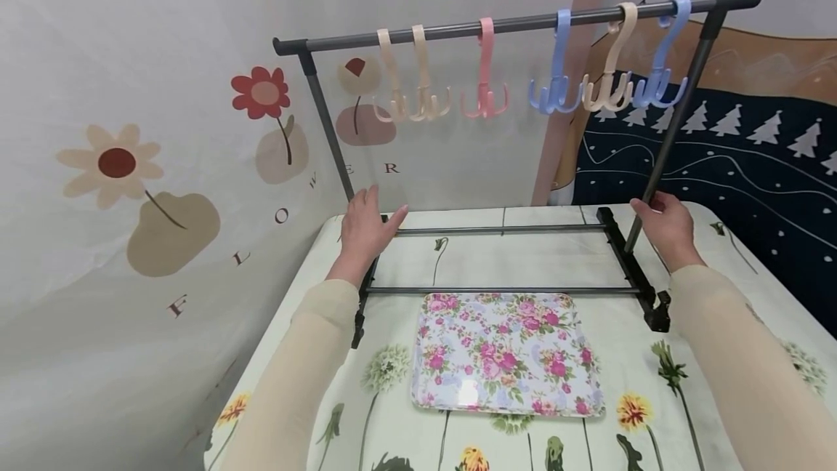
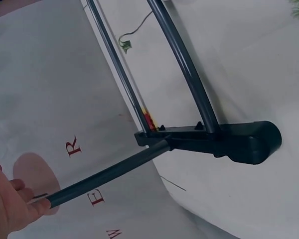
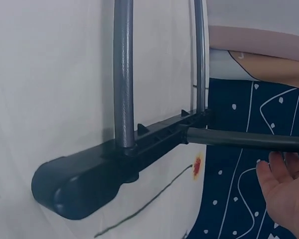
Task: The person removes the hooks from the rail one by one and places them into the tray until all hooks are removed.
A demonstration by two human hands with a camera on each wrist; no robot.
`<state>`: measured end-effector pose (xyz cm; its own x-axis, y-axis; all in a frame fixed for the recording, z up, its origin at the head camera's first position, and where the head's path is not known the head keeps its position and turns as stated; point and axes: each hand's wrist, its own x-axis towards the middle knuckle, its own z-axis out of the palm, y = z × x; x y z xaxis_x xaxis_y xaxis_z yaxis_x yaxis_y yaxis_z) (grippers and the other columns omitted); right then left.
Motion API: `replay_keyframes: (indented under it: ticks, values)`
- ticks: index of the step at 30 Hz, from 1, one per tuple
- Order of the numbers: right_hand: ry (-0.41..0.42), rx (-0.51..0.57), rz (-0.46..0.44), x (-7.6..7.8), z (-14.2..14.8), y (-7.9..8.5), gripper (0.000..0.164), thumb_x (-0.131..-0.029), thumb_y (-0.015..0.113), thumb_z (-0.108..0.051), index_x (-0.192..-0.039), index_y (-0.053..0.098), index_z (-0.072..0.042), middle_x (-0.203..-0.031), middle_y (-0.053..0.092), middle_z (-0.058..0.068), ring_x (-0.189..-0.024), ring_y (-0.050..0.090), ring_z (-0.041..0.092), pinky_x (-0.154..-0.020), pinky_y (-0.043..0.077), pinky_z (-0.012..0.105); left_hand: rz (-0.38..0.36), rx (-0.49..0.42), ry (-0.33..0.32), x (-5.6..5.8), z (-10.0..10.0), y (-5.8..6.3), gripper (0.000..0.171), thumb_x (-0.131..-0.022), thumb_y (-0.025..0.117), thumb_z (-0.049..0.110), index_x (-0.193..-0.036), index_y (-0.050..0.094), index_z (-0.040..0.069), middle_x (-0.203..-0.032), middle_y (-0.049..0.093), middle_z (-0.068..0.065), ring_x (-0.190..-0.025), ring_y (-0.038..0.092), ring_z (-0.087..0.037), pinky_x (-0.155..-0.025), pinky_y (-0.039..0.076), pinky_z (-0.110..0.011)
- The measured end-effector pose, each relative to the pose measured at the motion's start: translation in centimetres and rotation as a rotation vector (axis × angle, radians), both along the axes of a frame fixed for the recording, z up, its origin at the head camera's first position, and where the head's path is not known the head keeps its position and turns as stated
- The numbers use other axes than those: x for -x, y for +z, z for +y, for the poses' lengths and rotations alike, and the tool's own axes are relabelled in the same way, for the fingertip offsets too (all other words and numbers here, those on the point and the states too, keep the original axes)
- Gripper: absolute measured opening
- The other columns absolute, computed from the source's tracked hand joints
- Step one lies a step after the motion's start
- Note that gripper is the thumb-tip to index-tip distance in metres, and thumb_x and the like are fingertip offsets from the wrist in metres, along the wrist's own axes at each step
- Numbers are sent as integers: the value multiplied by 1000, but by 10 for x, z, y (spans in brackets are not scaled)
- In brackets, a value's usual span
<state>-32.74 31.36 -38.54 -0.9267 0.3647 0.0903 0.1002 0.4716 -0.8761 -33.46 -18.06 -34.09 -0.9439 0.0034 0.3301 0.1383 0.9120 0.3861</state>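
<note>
A dark grey metal rack stands upright on the table, with several hooks in cream, pink and blue hanging from its top bar. My left hand is at the left upright pole, fingers extended and thumb spread away. In the left wrist view that pole runs up to the left hand. My right hand holds the right upright pole low down, thumb across its near side. The right wrist view shows its fingers against the pole.
A floral tray lies in front of the rack's lower bars. Black feet support the rack on a flower-print tablecloth. A white curtain hangs to the left, a dark tree-patterned cloth to the right.
</note>
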Motion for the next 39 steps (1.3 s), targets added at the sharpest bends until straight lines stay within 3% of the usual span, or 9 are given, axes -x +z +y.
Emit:
replay_keyframes:
  ticks: [8,12,15,19,24,30,39]
  values:
    - [-88,12,6,8,4,-8,60,-104,43,-41,-146,42,2,-143,47,24,-126,47,36,-98,43,46,7,-77,-7,1,7,0,82,-97,48,61,-157,23,9,-157,27,-20,-143,28,-37,-109,32,-55]
    - [-107,31,7,11,4,-10,58,-104,45,-41,-145,45,1,-134,53,18,-109,54,21,-89,46,34,4,-135,3,2,9,-1,81,-97,47,62,-157,24,11,-157,27,-19,-143,29,-37,-109,33,-55]
    - [-100,79,18,12,5,-12,57,-104,47,-41,-144,46,0,-120,55,4,-97,53,8,-85,45,28,2,-168,3,2,11,1,81,-97,46,62,-157,24,12,-157,28,-19,-142,30,-37,-109,33,-54]
    - [-86,168,31,13,8,-15,51,-102,50,-40,-138,49,-4,-105,51,-11,-98,53,6,-93,45,31,0,-201,0,2,15,4,81,-97,46,63,-157,25,13,-157,29,-18,-143,30,-36,-109,33,-54]
    - [-101,211,44,15,7,-19,39,-102,54,-37,-129,53,-9,-100,50,-14,-101,52,7,-102,42,39,19,-235,-8,1,19,9,80,-97,47,62,-156,26,13,-156,30,-18,-143,30,-36,-111,31,-54]
    - [-118,215,61,16,7,-22,25,-101,55,-35,-118,56,-16,-97,51,-15,-92,50,1,-98,43,35,31,-285,-14,1,21,10,79,-98,46,62,-156,27,13,-157,30,-16,-144,29,-33,-113,29,-51]
    - [-122,185,33,17,5,-22,47,-102,52,-38,-136,51,-4,-105,51,-11,-106,52,12,-101,42,38,119,-374,-11,2,20,21,77,-99,45,60,-155,29,9,-155,34,-14,-143,31,-29,-114,28,-44]
